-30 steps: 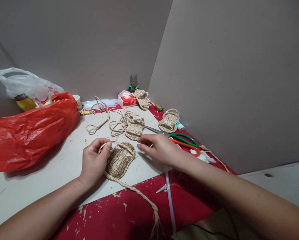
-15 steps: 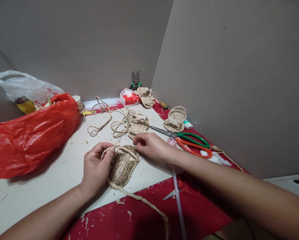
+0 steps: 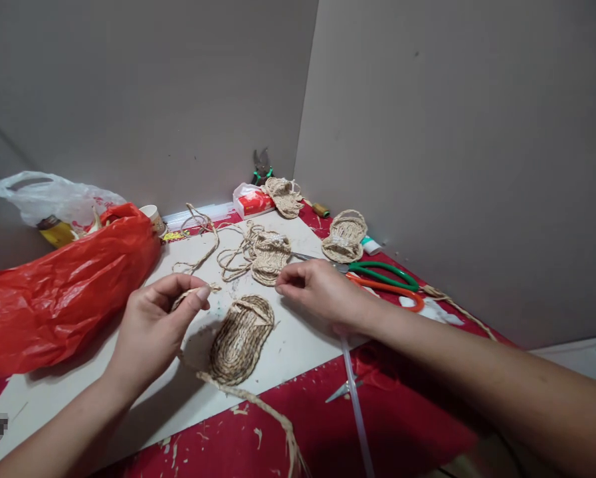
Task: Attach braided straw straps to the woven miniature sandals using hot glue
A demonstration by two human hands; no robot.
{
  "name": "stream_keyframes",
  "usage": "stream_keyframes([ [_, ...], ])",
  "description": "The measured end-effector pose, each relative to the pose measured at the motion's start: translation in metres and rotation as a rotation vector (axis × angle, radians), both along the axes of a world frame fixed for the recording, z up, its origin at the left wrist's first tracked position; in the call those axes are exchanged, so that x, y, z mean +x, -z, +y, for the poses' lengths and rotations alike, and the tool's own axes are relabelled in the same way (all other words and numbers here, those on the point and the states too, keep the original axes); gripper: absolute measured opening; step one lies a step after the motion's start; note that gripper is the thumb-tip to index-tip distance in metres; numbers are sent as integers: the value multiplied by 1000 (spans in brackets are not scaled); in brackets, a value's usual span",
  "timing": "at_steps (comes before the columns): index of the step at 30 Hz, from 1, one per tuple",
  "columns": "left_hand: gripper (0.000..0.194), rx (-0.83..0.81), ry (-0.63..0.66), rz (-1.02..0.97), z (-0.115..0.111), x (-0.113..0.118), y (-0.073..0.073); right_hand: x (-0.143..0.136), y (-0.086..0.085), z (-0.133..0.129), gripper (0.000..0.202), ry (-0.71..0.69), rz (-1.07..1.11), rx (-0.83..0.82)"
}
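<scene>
My left hand (image 3: 151,325) pinches the end of a braided straw cord (image 3: 265,403), raised above the white board. The cord runs down below this hand, then across to the red cloth at the front. Between my hands an oval woven straw sole (image 3: 242,342) with a strap across its far end lies on the board, touched by neither. My right hand (image 3: 322,292) is closed in a pinch just beside a small woven straw slipper (image 3: 270,259); whatever its fingertips hold, if anything, is hidden. Large scissors (image 3: 385,282) with green and orange handles lie partly behind it.
A red plastic bag (image 3: 78,285) bulges at the left. Farther back are a tissue pack (image 3: 252,201), pliers (image 3: 262,169) and another woven slipper (image 3: 346,236). Small pointed blades (image 3: 340,392) and a clear plastic strip (image 3: 356,411) lie on the red cloth at the front.
My left hand has lifted the cord end off the sole and moved left and nearer. The sole now lies free on the board. My right hand is slightly farther from it.
</scene>
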State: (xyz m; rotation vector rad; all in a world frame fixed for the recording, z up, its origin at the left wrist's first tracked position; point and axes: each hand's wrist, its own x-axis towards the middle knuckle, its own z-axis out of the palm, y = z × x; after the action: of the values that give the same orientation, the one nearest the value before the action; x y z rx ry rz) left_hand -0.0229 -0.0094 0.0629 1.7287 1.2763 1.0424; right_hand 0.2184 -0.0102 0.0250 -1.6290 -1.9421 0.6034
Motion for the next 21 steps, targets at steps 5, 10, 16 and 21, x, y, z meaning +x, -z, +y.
stream_keyframes([
  [5, 16, -99, 115, 115, 4, -4, -3, -8, 6, 1, 18, -42, 30, 10],
  [10, 14, -175, 177, 116, 7, 1, 7, -16, 3, 6, 19, -79, 98, 31],
  [16, 13, -136, 288, 213, 23, 17, -3, -9, 4, 14, 18, -72, 57, -63],
  [21, 13, -50, 378, 362, 37, 47, 0, -6, 14, 16, 16, -90, 81, -211],
])
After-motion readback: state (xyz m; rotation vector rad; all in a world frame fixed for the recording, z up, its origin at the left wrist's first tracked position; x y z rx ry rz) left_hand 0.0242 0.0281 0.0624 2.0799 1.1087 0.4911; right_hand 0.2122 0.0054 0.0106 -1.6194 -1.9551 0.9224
